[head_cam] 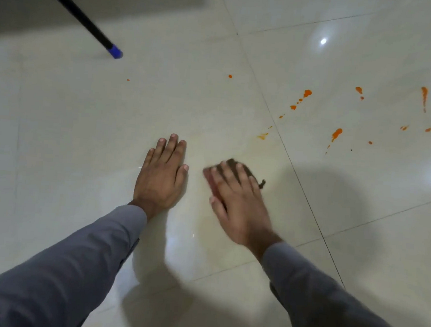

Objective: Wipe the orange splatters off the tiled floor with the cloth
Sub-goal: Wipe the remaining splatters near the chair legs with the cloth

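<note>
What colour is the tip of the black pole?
Blue tip, seen in the head view.

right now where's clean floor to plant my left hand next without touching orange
Bare cream tiled floor runs left of the flat left hand, out to the black pole with the blue tip, with one tiny orange speck. Crowded: the orange splatters across the grout line, beyond the right hand pressing the dark cloth.

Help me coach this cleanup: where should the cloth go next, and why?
Probably slide the right hand, pressing the cloth flat, forward and right to the smeared orange mark: it is the nearest splatter. The left hand rests flat on the floor.
</note>
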